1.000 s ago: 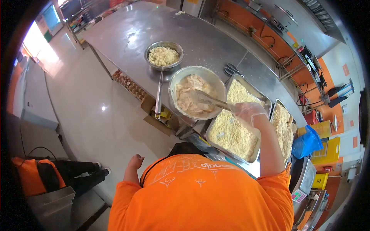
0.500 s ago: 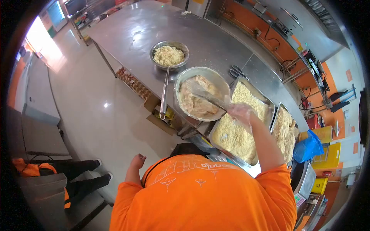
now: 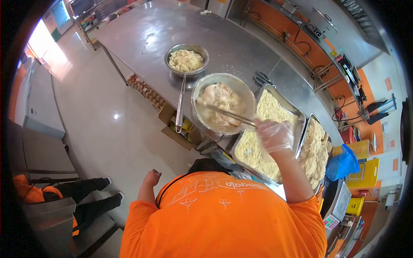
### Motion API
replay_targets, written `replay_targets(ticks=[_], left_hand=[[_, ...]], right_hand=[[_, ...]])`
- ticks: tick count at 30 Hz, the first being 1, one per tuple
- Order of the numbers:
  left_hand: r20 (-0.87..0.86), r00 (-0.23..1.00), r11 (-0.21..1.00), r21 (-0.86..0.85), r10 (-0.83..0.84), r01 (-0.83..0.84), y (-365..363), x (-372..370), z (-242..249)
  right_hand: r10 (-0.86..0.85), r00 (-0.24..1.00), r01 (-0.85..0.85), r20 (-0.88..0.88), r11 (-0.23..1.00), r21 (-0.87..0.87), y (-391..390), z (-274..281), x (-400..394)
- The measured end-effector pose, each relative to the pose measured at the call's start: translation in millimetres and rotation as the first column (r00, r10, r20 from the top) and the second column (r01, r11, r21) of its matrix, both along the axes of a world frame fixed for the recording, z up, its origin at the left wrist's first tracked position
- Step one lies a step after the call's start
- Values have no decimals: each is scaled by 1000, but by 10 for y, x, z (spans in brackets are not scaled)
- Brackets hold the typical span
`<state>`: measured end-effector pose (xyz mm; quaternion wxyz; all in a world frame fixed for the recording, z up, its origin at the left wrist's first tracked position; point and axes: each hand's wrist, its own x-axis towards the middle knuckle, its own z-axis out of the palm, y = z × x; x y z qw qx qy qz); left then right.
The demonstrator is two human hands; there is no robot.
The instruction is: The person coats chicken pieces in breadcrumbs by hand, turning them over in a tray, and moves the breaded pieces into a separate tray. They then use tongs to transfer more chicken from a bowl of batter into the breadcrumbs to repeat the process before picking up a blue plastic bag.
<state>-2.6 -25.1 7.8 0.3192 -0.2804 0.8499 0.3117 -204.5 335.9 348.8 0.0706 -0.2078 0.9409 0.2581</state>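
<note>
Steel desk (image 3: 146, 38) across upper frame. Crumb tray (image 3: 262, 142) right of center, second tray (image 3: 314, 150) beside. Bowl of battered meat (image 3: 221, 107) at center; smaller crumb bowl (image 3: 186, 59) above. Gloved right hand (image 3: 274, 135) gripping tongs (image 3: 228, 114) reaching into the meat. Left hand (image 3: 151, 177) lower left, loosely curled, holding nothing.

right hand (image 3: 274, 136) gloved, clenched, left hand (image 3: 151, 177) hanging

scissors (image 3: 261, 79), blue bag (image 3: 341, 163), egg tray (image 3: 144, 90), yellow bins (image 3: 366, 165)
</note>
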Motion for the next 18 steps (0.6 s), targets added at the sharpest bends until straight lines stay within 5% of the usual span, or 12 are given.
replay_targets(ticks=[5, 10, 18], left_hand=[[-21, 999, 999, -2, -47, 47, 47, -39, 20], [3, 1000, 1000, -5, -22, 22, -20, 77, -86], [80, 996, 999, -16, -28, 30, -75, 190, -70]], right_hand=[[-40, 997, 46, 73, 995, -84, 171, -342, -163], [24, 989, -29, 149, 999, 33, 26, 408, -22], [215, 973, -213, -85, 976, 33, -116, 115, 140]])
